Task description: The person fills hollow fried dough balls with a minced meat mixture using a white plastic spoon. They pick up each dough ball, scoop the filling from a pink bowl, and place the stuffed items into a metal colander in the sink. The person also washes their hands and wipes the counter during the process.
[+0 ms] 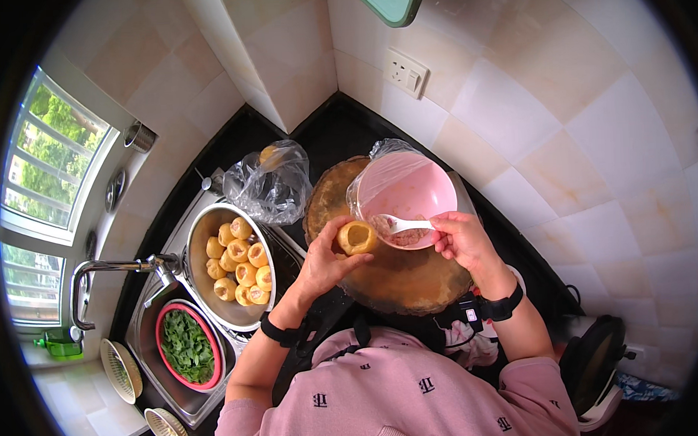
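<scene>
My left hand [323,264] grips a golden fried puff [346,234], perhaps oil-fried gluten or tofu, with a hole in its side turned to the right. My right hand [464,240] pinches the handle of a white spoon [414,224]. The spoon's bowl dips into minced meat [408,238] in a pink bowl [419,178], close to the puff. Clear plastic film [376,179] clings to the bowl's left rim. The pink bowl is tilted towards me on a round wooden chopping board [406,288].
On the left, a steel bowl [197,298] holds several puffs, some showing filling. Leafy greens [186,345] sit in a red-rimmed basket [161,325] in the sink [137,335], beneath the tap [108,265]. A clear plastic bag [267,189] lies behind. Tiled walls [496,126] border the counter.
</scene>
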Demonstrator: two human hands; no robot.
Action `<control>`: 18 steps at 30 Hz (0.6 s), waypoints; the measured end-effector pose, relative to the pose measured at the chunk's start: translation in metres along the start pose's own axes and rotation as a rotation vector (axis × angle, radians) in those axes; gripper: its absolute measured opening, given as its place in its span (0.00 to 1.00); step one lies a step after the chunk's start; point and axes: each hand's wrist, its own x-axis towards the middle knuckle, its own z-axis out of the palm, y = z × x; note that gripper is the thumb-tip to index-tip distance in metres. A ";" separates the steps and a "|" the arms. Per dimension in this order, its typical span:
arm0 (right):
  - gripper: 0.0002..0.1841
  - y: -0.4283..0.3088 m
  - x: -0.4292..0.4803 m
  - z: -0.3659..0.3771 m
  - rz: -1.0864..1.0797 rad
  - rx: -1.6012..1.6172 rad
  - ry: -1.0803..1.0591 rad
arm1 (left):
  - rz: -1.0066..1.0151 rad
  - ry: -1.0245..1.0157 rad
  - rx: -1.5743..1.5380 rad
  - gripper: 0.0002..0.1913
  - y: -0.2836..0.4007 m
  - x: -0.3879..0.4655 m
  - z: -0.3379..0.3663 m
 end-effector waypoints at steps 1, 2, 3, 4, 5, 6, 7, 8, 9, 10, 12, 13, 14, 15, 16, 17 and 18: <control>0.08 0.000 0.001 0.000 0.003 0.014 0.003 | -0.003 -0.013 -0.027 0.35 0.005 0.000 0.001; 0.08 0.000 0.001 -0.001 0.007 0.027 0.006 | -0.003 -0.023 -0.001 0.36 0.007 0.002 0.003; 0.08 0.000 0.001 0.000 0.005 0.034 0.004 | -0.003 -0.031 0.025 0.36 0.009 0.004 0.004; 0.08 0.000 0.000 0.000 0.002 0.042 0.003 | -0.003 -0.040 0.052 0.36 0.011 0.007 0.005; 0.08 0.000 -0.001 0.001 0.000 0.049 0.001 | -0.021 -0.055 0.058 0.36 0.014 0.010 0.004; 0.07 0.000 -0.001 0.000 0.001 0.052 0.001 | -0.039 -0.070 0.064 0.36 0.016 0.014 0.004; 0.07 0.000 -0.001 0.000 0.003 0.055 0.002 | -0.057 -0.086 0.071 0.36 0.019 0.018 0.004; 0.06 0.001 0.000 -0.001 0.005 0.065 0.000 | -0.076 -0.099 0.114 0.35 0.026 0.021 0.004; 0.06 0.002 0.000 -0.002 0.007 0.076 0.000 | -0.096 -0.115 0.157 0.35 0.034 0.023 0.006; 0.06 0.003 0.000 -0.003 0.009 0.093 -0.001 | -0.115 -0.132 0.200 0.35 0.039 0.026 0.007; 0.06 0.004 0.000 -0.005 0.017 0.130 -0.006 | -0.068 -0.126 0.130 0.34 0.035 0.031 0.010; 0.05 0.005 0.000 -0.005 0.023 0.150 -0.009 | -0.045 -0.123 0.096 0.33 0.035 0.033 0.011; 0.05 0.005 0.000 -0.005 0.029 0.170 -0.012 | -0.043 -0.126 0.031 0.33 0.037 0.034 0.012; 0.05 0.007 0.001 -0.007 0.028 0.199 -0.013 | -0.041 -0.132 -0.033 0.33 0.040 0.037 0.013; 0.05 0.008 0.002 -0.010 0.026 0.228 -0.014 | -0.040 -0.138 -0.098 0.33 0.044 0.039 0.015; 0.05 0.008 0.002 -0.012 0.021 0.255 -0.013 | -0.045 -0.123 -0.151 0.32 0.052 0.040 0.015; 0.04 0.009 0.002 -0.014 0.017 0.282 -0.014 | -0.050 -0.106 -0.204 0.32 0.062 0.039 0.013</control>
